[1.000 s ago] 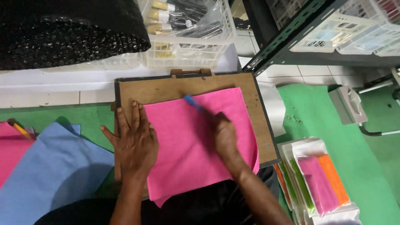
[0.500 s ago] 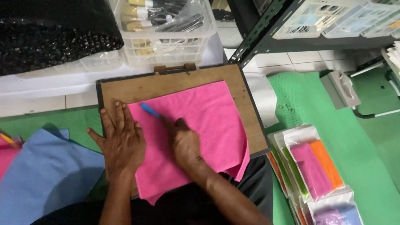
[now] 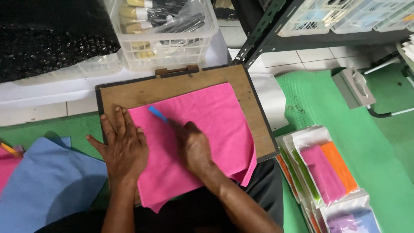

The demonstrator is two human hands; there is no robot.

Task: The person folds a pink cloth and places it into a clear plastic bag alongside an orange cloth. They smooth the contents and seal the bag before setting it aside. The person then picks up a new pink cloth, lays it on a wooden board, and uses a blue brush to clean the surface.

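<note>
Bare forearms, no sleeves, both hands (image 3: pixel 125 146) without gloves.

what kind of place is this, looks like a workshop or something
Likely a small craft or packing workspace on the floor: pink felt sheet on a wooden clipboard, bagged coloured sheets on a green mat, and a supply basket behind.

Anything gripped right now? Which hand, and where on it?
Right hand grips a blue pen by its lower end, upper end jutting out. Left hand grips nothing; it lies flat on the pink cloth.

Head cam, looks down, close over hands (image 3: pixel 159 149).
</note>
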